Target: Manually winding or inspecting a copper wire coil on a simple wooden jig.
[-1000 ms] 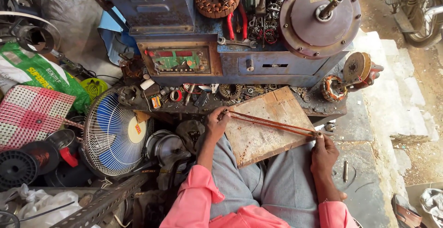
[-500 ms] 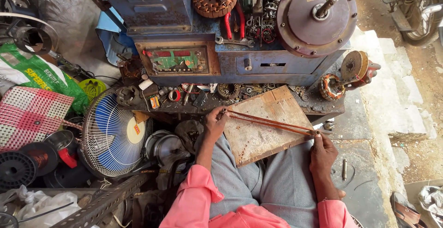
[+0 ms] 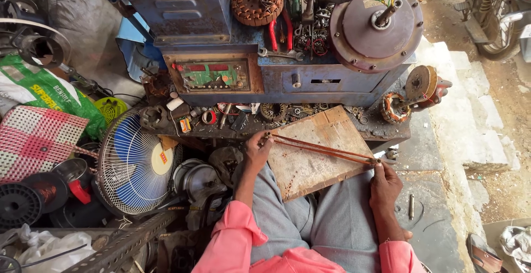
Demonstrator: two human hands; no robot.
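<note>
A person in pink sleeves and grey trousers sits looking down at a cluttered repair bench. A bundle of copper wire (image 3: 323, 148) is stretched taut between both hands, running slantwise just above a worn wooden board (image 3: 315, 165) that rests on the person's lap and leans against the bench edge. The left hand (image 3: 258, 150) pinches the upper left end of the strands, fingers closed around them. The right hand (image 3: 385, 183) clenches the lower right end beside the board's right edge. Behind the board stands a blue metal machine (image 3: 287, 63) with a small green panel, and a round grey motor housing (image 3: 376, 24) sits on top of it. A blue table fan (image 3: 133, 165) in a white wire cage lies to the left, near a red and white checked basket (image 3: 33, 140).
</note>
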